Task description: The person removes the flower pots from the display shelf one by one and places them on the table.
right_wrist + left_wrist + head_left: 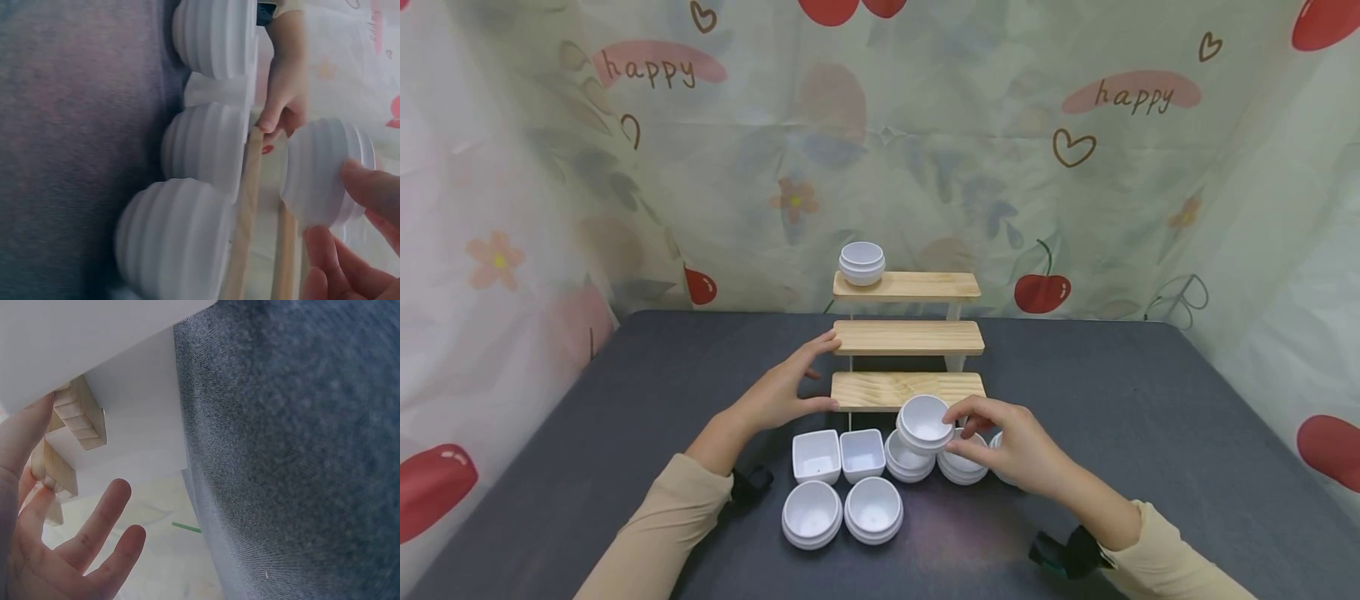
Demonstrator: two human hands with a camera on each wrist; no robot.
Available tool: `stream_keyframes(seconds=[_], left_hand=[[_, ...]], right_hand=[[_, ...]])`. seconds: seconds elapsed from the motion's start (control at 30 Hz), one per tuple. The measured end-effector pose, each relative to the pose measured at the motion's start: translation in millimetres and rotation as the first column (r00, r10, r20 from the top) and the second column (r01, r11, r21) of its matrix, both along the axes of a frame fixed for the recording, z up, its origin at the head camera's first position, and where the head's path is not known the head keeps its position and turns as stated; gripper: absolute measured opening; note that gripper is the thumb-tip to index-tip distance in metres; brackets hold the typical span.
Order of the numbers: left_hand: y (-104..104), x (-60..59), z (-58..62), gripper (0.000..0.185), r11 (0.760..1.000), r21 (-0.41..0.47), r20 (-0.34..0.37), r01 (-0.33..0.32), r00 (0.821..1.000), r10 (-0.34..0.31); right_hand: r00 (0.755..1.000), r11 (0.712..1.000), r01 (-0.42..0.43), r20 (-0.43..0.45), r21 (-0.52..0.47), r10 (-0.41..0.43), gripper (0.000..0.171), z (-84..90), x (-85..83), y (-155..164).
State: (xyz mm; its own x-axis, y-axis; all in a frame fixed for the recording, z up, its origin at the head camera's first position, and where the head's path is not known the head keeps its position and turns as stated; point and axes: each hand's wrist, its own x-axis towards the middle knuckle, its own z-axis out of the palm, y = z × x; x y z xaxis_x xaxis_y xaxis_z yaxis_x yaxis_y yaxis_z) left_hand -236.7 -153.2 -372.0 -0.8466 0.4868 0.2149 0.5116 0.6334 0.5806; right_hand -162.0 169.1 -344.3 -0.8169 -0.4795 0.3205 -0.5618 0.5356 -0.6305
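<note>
A three-step display stand (910, 337) with pale wooden boards stands at the middle of the table. My left hand (778, 396) touches its left side: the thumb meets the lowest board and a fingertip the middle one, while other fingers (103, 515) stretch out free in the left wrist view. In my right hand (1011, 442), a round white ribbed bowl (924, 422) is pinched between thumb and fingers, upright just before the lowest board. Below it sit more round bowls (908, 462), partly hidden by the held one. Another round white bowl (862, 262) stands on the top board's left end.
Two square white bowls (817, 456) are side by side before the stand, with two round bowls (874, 510) nearer the front. A dark cloth (1112, 408) covers the table. Behind hangs a printed curtain (887, 183). A thin cord (1183, 300) lies at the back right.
</note>
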Motion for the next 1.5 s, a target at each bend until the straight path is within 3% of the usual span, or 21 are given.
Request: stream_keyframes(seconds=[0.4,0.77,1.03,1.27,1.5], left_hand=[[0,0.4,-0.2,0.087,1.0,-0.001,0.009,-0.003,1.0,0.003],[1,-0.6,-0.5,0.087,1.0,-0.003,0.002,0.001,1.0,-0.001],[0,-0.9,-0.9,0.087,1.0,-0.006,0.007,-0.004,1.0,0.004],[0,-0.9,-1.2,0.087,1.0,-0.006,0.002,-0.002,1.0,0.002],[0,-1.1,-1.4,0.087,1.0,-0.002,0.003,-0.001,1.0,0.001]], right_hand=[[0.99,0.99,-0.144,0.0,0.005,0.144,0.021,-14.1,7.4,10],[0.949,0.953,-0.301,-0.099,-0.017,0.298,0.024,-20.5,10.2,16],[0.934,0.934,-0.357,-0.015,-0.008,0.357,0.021,-22.3,13.2,17],[0.911,0.911,-0.412,-0.033,-0.012,0.412,0.02,-28.4,12.1,19],[0.904,0.904,-0.427,0.005,0.016,0.427,0.019,-34.3,10.9,20]])
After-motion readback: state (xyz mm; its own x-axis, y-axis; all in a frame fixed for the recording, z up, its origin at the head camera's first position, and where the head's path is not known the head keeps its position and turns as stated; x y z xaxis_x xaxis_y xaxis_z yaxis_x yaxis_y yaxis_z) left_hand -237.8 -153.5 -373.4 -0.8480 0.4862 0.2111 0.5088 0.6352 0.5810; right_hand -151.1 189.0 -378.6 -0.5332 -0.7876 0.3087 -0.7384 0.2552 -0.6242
